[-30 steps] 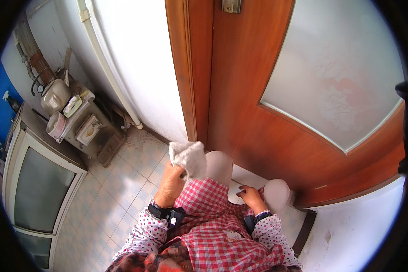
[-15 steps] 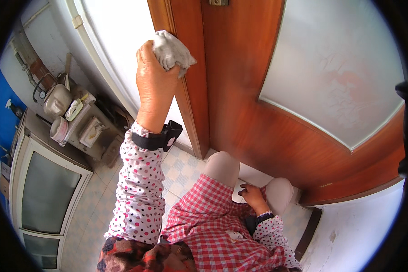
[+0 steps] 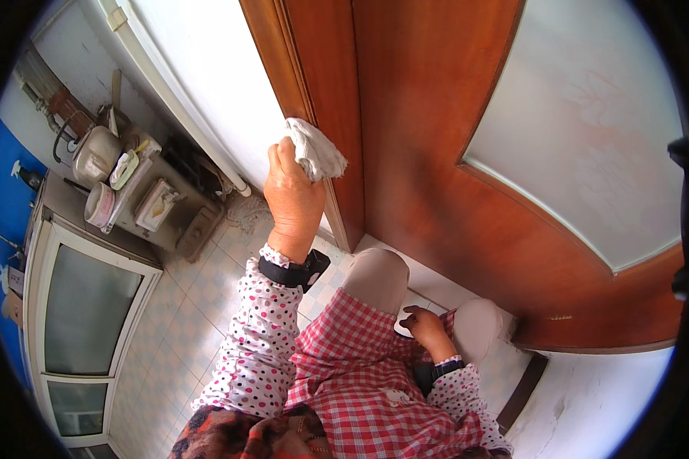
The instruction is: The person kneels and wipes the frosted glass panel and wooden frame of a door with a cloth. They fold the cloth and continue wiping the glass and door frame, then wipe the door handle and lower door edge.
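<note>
A crumpled whitish cloth [image 3: 315, 151] is bunched in my left hand [image 3: 292, 200], whose fingers are closed round it. The cloth presses against the reddish-brown wooden door frame [image 3: 343, 138], a little above knee height in the picture. My right hand [image 3: 427, 330] hangs low between my knees, beside the right one. Its fingers are loosely bent and apart, and nothing shows in them. A red-and-white checked apron [image 3: 360, 367] covers my lap. Next to the frame is the wooden door [image 3: 413, 153] with its frosted glass panel [image 3: 582, 145].
At the left stands a metal stove [image 3: 161, 180] bearing a kettle [image 3: 96, 155] and a pink-and-white pot [image 3: 100, 205]. In front of it is a glass-doored cabinet [image 3: 92, 306]. A white pipe [image 3: 172, 99] runs down the wall to the tiled floor [image 3: 199, 306].
My left hand has moved down along the door frame with the cloth, and slightly to the right. The view has shifted a little. My right hand stays near my knee.
</note>
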The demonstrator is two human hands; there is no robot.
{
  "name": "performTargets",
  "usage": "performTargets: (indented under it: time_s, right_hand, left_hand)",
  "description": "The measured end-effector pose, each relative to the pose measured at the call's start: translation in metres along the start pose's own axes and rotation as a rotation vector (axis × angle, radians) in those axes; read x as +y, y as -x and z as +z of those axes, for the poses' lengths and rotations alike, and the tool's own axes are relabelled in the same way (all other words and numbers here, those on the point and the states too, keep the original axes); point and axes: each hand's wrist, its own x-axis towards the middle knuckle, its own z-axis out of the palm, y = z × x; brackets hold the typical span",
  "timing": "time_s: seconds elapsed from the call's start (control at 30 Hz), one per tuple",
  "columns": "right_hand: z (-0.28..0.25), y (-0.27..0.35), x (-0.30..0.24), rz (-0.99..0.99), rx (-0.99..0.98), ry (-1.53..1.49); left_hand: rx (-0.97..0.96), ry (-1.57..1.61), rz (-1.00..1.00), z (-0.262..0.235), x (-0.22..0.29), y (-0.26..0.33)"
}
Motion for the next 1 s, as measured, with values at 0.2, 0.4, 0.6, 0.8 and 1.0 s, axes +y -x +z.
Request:
performTargets:
  time_s: [0.2, 0.4, 0.6, 0.8, 1.0]
  right_hand:
    - [-0.002, 0.001, -0.008, 0.064, -0.044, -0.016]
    - [-0.01, 0.004, -0.022, 0.104, -0.062, -0.01]
    - [-0.013, 0.007, -0.027, 0.082, -0.057, -0.023]
    - [-0.006, 0.004, -0.017, 0.073, -0.057, 0.02]
    - [-0.002, 0.007, -0.005, 0.053, -0.04, 0.024]
  left_hand:
    - [-0.037, -0.006, -0.049, 0.016, -0.012, 0.03]
    - [-0.119, -0.038, -0.097, 0.03, -0.021, 0.058]
    - [-0.173, 0.121, -0.357, 0.045, -0.024, 0.081]
    - [-0.321, 0.09, -0.547, 0.065, -0.04, 0.119]
    - [-0.605, 0.053, -0.723, 0.106, -0.064, 0.187]
